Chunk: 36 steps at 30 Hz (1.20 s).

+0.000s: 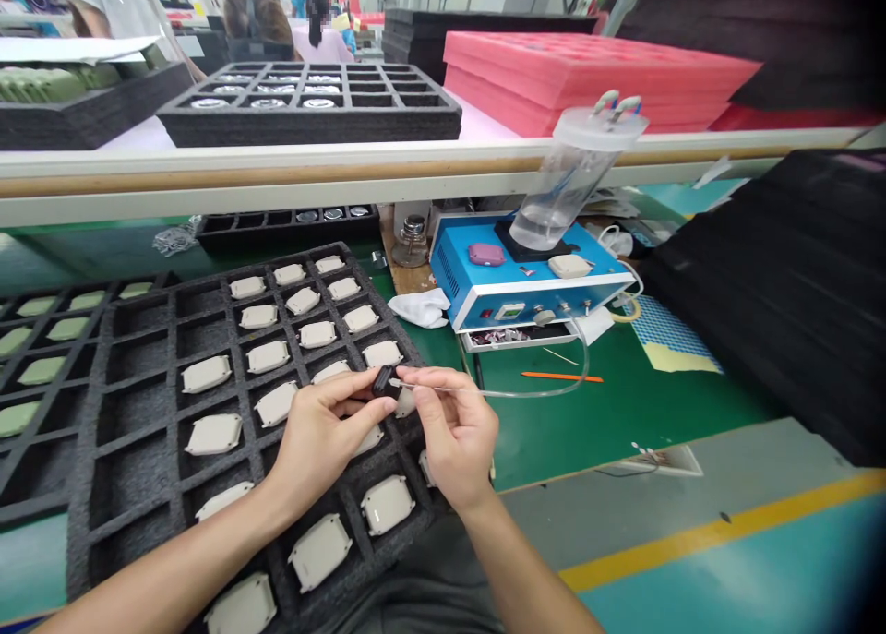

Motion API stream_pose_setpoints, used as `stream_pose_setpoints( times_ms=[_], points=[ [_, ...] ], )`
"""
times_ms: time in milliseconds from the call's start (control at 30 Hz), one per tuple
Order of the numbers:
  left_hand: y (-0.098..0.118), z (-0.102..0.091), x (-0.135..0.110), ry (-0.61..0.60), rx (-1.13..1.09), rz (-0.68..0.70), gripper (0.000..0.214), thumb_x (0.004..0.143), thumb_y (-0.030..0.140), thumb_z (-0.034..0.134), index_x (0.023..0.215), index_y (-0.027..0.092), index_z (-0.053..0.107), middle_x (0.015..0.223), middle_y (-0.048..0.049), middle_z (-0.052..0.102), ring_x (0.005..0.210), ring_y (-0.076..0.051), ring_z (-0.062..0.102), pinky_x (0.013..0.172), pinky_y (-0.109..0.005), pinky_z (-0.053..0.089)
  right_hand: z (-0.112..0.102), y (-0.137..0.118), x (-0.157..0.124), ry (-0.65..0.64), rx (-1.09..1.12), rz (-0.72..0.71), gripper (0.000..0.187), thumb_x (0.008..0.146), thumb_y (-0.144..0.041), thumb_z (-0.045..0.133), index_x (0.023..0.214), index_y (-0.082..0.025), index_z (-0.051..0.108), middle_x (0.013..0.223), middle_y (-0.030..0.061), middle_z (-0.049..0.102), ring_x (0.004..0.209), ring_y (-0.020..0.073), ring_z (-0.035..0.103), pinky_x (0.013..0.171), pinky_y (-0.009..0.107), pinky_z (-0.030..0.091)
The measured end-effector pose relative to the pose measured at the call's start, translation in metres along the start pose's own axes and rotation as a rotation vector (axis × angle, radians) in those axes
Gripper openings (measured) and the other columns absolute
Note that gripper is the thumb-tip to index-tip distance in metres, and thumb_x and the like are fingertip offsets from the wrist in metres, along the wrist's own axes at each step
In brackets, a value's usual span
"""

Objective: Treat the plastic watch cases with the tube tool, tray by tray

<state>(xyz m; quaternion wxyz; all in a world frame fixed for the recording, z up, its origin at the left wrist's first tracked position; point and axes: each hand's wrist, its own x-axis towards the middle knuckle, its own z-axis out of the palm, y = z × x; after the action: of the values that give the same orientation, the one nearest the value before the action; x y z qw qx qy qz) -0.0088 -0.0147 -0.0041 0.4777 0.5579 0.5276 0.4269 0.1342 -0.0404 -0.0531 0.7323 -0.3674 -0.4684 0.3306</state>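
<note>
1. Clearly, in the head view, we find the left hand (315, 431) at eight o'clock from a small black piece (382, 382), the centre of our dial; its thumb and index finger pinch that piece between them.
2. At four o'clock we have the right hand (460, 426), fingers closed around the end of a clear tube (540, 394); its thin tip points at the piece, though we cannot tell whether the two touch.
3. Beneath both hands, spreading towards nine o'clock, we see a dark foam tray (83, 523) with beige cases (206, 374) in many compartments.
4. Farther out at nine, we see green cases (41, 370) in compartments too.
5. At two o'clock we see a blue box (457, 283) carrying a clear cylinder (571, 177), a purple case (486, 254) and a pale case (569, 266); the tube curves back to its front.
6. We spot an orange stick (562, 376) at three, a white cloth (421, 308) at one and a glass bottle (411, 242) near twelve.
</note>
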Motion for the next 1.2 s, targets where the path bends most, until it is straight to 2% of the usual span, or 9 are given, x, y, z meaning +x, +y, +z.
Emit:
stream_pose_setpoints(
  times_ms=[333,1200],
  points=[
    [-0.0008,0.0006,-0.0007,0.0,0.018,0.003,0.04,0.068,0.031,0.087,0.105,0.016,0.085,0.092,-0.0078,0.083,0.076,-0.021,0.077,0.067,-0.026,0.064,-0.0012,0.0004,-0.0018,-0.005,0.003,0.012,0.015,0.1,-0.015,0.062,0.104,-0.026,0.072,0.104,0.0017,0.076,0.104,0.0157,0.076,0.093,0.027,0.063],
    [-0.0001,0.0014,-0.0014,0.002,0.029,-0.005,0.043,0.067,0.032,0.087,0.106,0.014,0.085,0.093,-0.0085,0.083,0.077,-0.022,0.077,0.069,-0.026,0.064,-0.0014,0.0006,-0.0016,-0.004,-0.001,0.021,0.014,0.099,-0.016,0.063,0.104,-0.026,0.072,0.104,0.002,0.077,0.103,0.0165,0.077,0.092,0.029,0.064]
  ],
)
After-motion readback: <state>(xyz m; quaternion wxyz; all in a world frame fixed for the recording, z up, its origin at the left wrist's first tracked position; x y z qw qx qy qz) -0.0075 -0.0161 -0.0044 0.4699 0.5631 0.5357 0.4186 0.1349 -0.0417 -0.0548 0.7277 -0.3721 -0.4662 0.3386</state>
